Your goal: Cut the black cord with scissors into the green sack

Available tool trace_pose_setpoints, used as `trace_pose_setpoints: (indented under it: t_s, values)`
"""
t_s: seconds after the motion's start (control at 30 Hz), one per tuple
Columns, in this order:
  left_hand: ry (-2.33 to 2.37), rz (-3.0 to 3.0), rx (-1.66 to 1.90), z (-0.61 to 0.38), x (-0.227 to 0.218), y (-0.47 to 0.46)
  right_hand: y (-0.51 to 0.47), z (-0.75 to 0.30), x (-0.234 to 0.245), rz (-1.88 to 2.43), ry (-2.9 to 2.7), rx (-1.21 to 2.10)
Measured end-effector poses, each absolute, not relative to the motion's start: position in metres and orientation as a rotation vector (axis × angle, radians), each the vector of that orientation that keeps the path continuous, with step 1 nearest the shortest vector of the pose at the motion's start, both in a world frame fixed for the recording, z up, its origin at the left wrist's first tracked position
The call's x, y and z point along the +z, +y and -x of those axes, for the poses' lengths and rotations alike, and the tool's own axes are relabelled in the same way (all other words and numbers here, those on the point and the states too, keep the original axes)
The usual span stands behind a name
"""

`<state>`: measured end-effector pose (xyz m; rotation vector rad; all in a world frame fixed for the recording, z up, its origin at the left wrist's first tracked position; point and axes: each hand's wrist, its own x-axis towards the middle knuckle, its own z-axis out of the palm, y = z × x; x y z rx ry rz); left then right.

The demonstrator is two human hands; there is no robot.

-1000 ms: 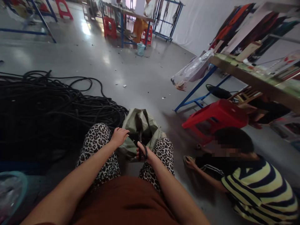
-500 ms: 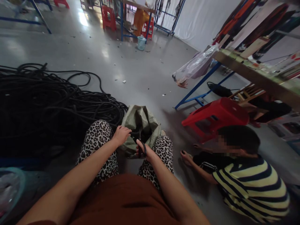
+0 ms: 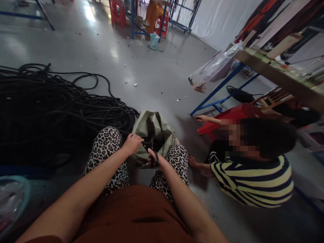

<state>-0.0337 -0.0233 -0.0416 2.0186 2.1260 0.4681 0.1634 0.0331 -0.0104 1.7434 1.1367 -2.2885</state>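
Note:
My left hand (image 3: 133,144) is closed on a black cord at the left rim of a greenish woven sack (image 3: 165,126). The sack stands open between my knees, with dark pieces inside that I cannot make out singly. In my right hand (image 3: 160,162) is a pair of scissors (image 3: 155,158) with black handles, blades pointing up over the sack's mouth. The blades are close to the cord's end by my left fingertips; whether they touch it I cannot tell. A big heap of black cord (image 3: 63,108) lies on the floor to my left.
A person in a striped shirt (image 3: 255,179) crouches close on my right, beside a red stool (image 3: 235,114) and a blue-legged table (image 3: 278,69). A tub (image 3: 27,190) with plastic in it stands at lower left. Further off is a small light-blue basket (image 3: 154,42).
The person on the right has leaned nearer, one arm now stretched toward the table leg. My hands keep nearly the same place over the sack; the view has shifted slightly.

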Motion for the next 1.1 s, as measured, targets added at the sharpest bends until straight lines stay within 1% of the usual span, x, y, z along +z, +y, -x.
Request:
trace_pose_setpoints:
  t_s: [0.13, 0.3, 0.53, 0.7, 0.9, 1.1]
  values:
    - [2.086, -2.063, 0.422, 0.0342, -0.0431, -0.0230, 0.0345, -0.1633, -0.0077, -1.784, 1.182, -2.192]
    - [2.066, -2.091, 0.350, 0.0348, -0.0449, -0.0224, 0.0347, -0.1635, -0.0114, -1.761, 1.191, -2.242]
    - [2.103, -2.031, 0.393, 0.0352, -0.0430, -0.0222, 0.0335, -0.1619, -0.0144, -1.761, 1.121, -2.234]
    - [2.126, -1.974, 0.475, 0.0359, -0.0424, -0.0214, 0.0328, -0.1631, -0.0160, -1.828, 1.252, -2.183]
    - [2.146, -1.934, 0.392, 0.0334, -0.0416, -0.0206, 0.0311, -0.1639, -0.0152, -1.835, 1.402, -2.092]
    - [2.136, -1.942, 0.383, 0.0328, -0.0433, -0.0205, 0.0302, -0.1644, -0.0167, -1.856, 1.468, -1.994]
